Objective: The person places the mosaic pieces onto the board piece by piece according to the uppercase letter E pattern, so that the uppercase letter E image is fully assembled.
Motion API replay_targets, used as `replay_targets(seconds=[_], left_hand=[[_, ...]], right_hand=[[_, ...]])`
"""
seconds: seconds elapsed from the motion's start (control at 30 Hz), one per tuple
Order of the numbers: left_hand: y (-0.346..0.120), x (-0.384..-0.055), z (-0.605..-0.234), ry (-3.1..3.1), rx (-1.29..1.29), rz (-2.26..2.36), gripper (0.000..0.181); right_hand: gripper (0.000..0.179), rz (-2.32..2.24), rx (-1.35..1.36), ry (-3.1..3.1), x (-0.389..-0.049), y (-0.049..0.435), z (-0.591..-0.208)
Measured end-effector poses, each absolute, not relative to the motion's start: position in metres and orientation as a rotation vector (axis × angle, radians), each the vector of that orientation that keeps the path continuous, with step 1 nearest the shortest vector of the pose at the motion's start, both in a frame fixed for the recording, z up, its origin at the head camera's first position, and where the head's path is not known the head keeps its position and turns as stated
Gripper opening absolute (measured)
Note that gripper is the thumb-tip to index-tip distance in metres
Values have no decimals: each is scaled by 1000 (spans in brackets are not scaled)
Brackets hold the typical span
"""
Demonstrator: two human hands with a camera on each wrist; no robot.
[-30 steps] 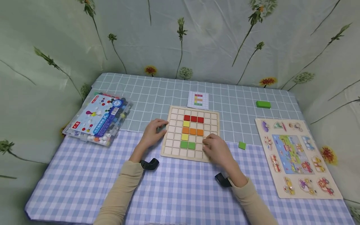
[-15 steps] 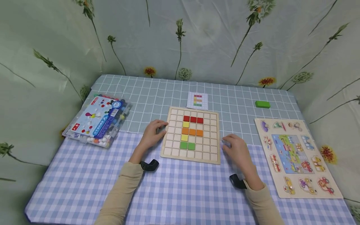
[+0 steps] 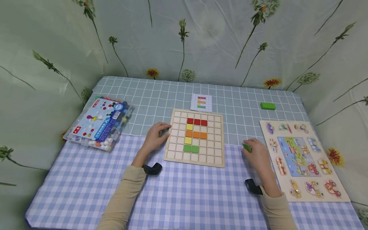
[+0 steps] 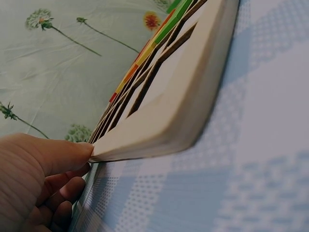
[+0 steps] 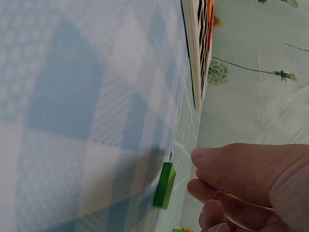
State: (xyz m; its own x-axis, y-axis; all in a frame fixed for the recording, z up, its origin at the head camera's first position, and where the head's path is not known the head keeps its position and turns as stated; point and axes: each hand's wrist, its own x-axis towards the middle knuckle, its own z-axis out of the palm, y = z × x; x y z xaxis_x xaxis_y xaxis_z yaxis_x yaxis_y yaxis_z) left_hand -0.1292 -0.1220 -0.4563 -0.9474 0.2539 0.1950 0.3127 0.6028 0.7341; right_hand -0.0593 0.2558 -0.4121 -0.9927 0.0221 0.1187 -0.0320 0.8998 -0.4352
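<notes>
A wooden grid board (image 3: pixel 214 152) lies flat on the table, with red, yellow, orange and green square tiles (image 3: pixel 195 149) set in its cells. At the board's left edge rests my left hand (image 3: pixel 155 136); in the left wrist view its thumb (image 4: pixel 67 153) touches the rim, the other fingers loosely bent below. My right hand (image 3: pixel 257 156) is over a loose green tile (image 3: pixel 247 147) to the right of the board. In the right wrist view that green tile (image 5: pixel 165 186) lies on the cloth, with a gap between it and the fingertips (image 5: pixel 199 155).
A pattern card (image 3: pixel 202 102) lies just behind the board. Farther right are a green block (image 3: pixel 268 106) and a wooden picture puzzle (image 3: pixel 316 191), close beside my right hand. A clear plastic box of coloured balls (image 3: pixel 99 123) sits at the left.
My right hand has moved right, off the board's right side, to the loose green tile. The left hand stays at the board's left edge.
</notes>
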Motion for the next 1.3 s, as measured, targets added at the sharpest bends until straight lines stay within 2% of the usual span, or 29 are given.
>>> replay_targets(seconds=[0.77,1.3], left_hand=[[-122,-130,-458,-2769,-469,-1262,32],[-122,-129,-458,-2765,-461,-1278,32]], right_hand=[[29,641,-13,-3044,-59,268,-419],[25,641,204,-2996,-60,228,-415]])
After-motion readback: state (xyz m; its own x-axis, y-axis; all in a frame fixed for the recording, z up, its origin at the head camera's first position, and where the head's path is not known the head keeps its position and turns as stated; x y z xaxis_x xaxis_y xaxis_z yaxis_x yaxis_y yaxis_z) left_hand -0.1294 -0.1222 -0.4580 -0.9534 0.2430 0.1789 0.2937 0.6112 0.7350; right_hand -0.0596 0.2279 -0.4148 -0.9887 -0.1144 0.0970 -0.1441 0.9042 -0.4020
